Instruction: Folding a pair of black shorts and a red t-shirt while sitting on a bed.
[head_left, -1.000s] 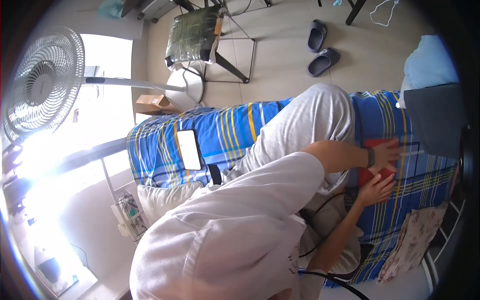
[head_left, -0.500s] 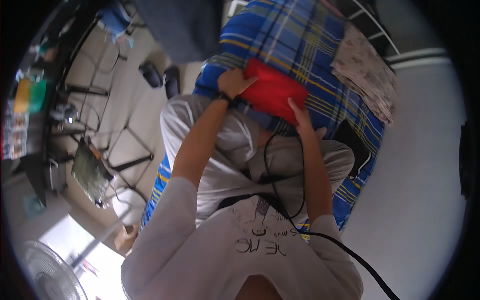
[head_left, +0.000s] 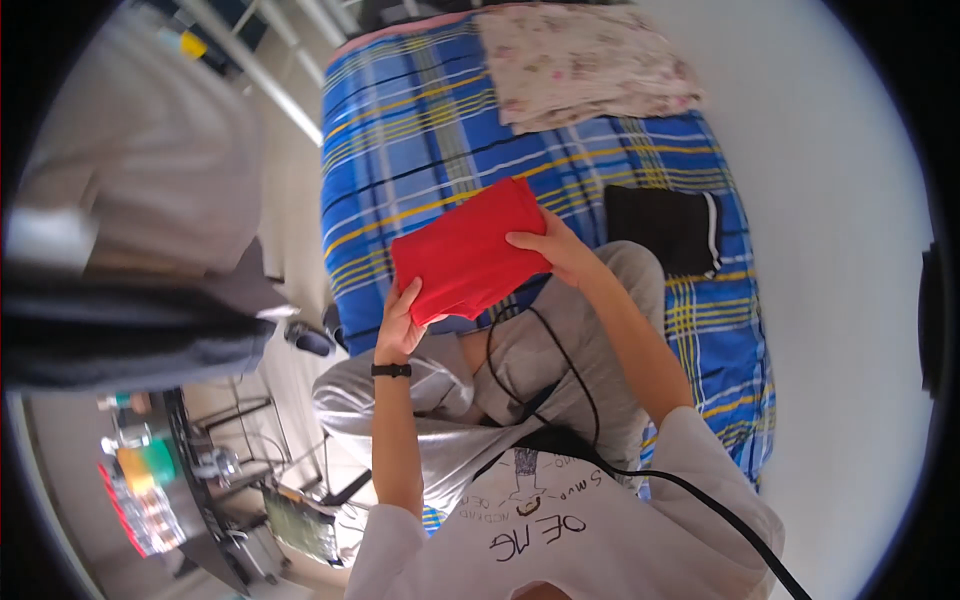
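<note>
A folded red cloth (head_left: 465, 250), which looks like a garment, is held up in front of my crossed legs, above a blue plaid bedsheet (head_left: 400, 150). My left hand (head_left: 400, 322) grips its lower left corner, thumb on top and fingers beneath. At its right edge my right hand (head_left: 558, 248) pinches it the same way, with the thumb lying on the upper face. To the right of my right hand, a folded black cloth with a white stripe (head_left: 660, 230) rests on the bed. A black cable (head_left: 565, 365) loops over my lap.
A folded pale floral cloth (head_left: 590, 65) lies at the bed's far end. A white wall (head_left: 810, 250) borders the bed on the right. Grey and dark clothes (head_left: 140, 160) hang at the left. Slippers (head_left: 310, 338) are on the floor, with a cluttered desk (head_left: 185, 470) at lower left.
My view has turned to the right. The red cloth has been lifted off the bed, and both hands now hold it at opposite ends. The black folded cloth shows more fully.
</note>
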